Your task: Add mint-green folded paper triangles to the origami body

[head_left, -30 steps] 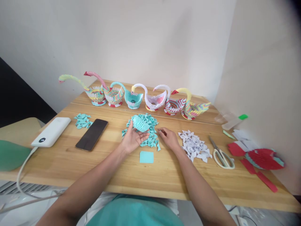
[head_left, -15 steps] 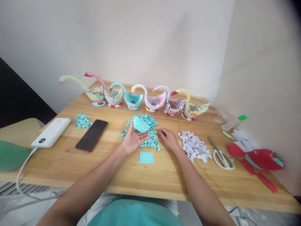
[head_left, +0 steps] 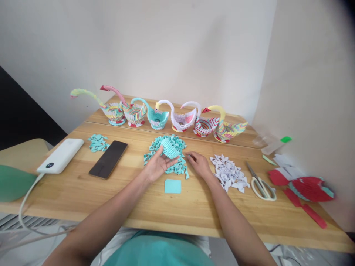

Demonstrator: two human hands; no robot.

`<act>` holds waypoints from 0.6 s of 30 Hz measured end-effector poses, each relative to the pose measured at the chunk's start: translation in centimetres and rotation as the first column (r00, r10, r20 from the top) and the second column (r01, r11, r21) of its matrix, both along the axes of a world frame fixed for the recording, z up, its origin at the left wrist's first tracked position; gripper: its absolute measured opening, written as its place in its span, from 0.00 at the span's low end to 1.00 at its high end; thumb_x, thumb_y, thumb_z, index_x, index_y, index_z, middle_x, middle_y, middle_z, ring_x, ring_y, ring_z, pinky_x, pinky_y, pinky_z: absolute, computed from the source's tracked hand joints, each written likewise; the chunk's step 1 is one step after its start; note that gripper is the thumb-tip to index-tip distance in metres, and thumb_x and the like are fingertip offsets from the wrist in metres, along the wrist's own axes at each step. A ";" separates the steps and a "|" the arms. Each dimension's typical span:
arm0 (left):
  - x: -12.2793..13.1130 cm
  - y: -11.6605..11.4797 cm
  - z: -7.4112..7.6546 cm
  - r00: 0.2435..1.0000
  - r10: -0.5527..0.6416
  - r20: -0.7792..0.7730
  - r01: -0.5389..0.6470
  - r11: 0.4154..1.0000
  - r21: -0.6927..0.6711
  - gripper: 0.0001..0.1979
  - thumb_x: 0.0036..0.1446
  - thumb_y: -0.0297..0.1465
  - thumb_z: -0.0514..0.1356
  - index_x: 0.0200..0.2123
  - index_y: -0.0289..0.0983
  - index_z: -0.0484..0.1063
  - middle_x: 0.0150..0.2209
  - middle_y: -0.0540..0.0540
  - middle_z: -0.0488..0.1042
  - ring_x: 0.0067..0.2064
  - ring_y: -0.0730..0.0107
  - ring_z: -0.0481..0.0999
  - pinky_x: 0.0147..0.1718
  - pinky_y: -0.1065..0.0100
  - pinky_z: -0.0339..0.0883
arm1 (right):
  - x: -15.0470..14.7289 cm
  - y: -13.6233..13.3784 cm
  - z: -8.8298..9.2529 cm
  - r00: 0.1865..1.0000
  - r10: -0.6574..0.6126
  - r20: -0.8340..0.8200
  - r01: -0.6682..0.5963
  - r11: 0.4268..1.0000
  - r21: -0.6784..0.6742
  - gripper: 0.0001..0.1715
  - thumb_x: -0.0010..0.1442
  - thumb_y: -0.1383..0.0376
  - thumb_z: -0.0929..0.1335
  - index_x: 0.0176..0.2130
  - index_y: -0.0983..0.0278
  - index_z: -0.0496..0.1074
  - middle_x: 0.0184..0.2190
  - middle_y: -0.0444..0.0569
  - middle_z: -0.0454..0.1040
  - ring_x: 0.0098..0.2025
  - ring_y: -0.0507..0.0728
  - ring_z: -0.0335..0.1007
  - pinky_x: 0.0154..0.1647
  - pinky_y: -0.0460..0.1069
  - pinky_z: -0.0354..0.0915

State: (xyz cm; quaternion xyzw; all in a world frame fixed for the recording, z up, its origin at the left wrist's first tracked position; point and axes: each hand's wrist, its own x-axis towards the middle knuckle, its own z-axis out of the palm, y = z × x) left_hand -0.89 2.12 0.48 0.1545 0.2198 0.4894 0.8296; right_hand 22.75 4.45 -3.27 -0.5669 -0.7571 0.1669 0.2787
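Note:
My left hand (head_left: 157, 165) holds a turquoise assembly of interlocked folded paper pieces (head_left: 169, 148), thumb at its left side and fingers beneath. Around and behind it spreads a pile of loose turquoise folded paper pieces (head_left: 180, 168). At the pile's right edge is my right hand (head_left: 198, 163), its thumb and fingertips pinched together. Whatever lies between those fingertips is too small to make out. A turquoise paper card (head_left: 172, 186) lies flat on the table in front of the pile.
Several folded-paper swans (head_left: 157, 120) line the back. White folded pieces (head_left: 230, 171) and scissors (head_left: 262, 184) lie to the right, before red paper pieces (head_left: 307, 188). On the left are a phone (head_left: 108, 159), a cabled power bank (head_left: 60, 156) and a small turquoise pile (head_left: 98, 143).
The turquoise assembly has turned and shifted slightly to the right in my left hand. My right hand has stayed in nearly the same place, still pinched.

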 end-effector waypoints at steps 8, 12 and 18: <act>0.0 -0.1 -0.2 1.000 0.021 -0.009 -0.020 0.999 0.026 0.13 0.61 0.33 0.62 0.48 0.36 0.70 0.42 0.41 0.81 0.45 0.59 0.82 0.51 0.55 0.74 | 0.1 0.1 -0.2 1.000 0.000 -0.005 0.000 1.000 0.005 0.16 0.66 0.64 0.63 0.46 0.60 0.77 0.46 0.51 0.81 0.47 0.61 0.77 0.49 0.54 0.68; 0.2 -0.5 0.2 0.997 0.077 0.017 -0.078 0.995 0.057 0.17 0.57 0.23 0.63 0.49 0.41 0.68 0.36 0.51 0.80 0.37 0.70 0.81 0.52 0.55 0.74 | 0.1 0.1 -0.2 1.000 -0.003 0.008 0.003 1.000 0.000 0.16 0.65 0.64 0.63 0.46 0.60 0.77 0.46 0.51 0.81 0.47 0.62 0.77 0.50 0.55 0.68; 0.5 -0.8 0.8 0.994 0.106 -0.017 -0.104 0.992 0.072 0.28 0.53 0.18 0.64 0.55 0.44 0.66 0.36 0.53 0.78 0.38 0.70 0.79 0.55 0.50 0.71 | 0.0 -0.1 0.2 1.000 0.002 -0.001 -0.002 1.000 -0.008 0.15 0.65 0.63 0.63 0.46 0.60 0.77 0.45 0.51 0.81 0.47 0.62 0.77 0.48 0.54 0.68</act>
